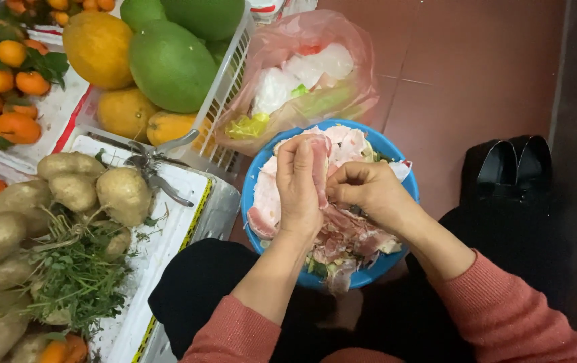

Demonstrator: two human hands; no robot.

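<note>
Holding a pink peel (320,161) over the blue bowl (396,156) on my lap, I see my left hand (300,185) wrapped around it and my right hand (367,191) pinching its edge. Scissors (150,163) lie on the white box (167,235) beside tubers (124,195).

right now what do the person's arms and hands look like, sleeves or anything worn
Both arms wear salmon-pink knitted sleeves pushed up the forearms, with ribbed cuffs. The left hand and right hand are bare: no gloves, and no rings or watch visible.
</note>
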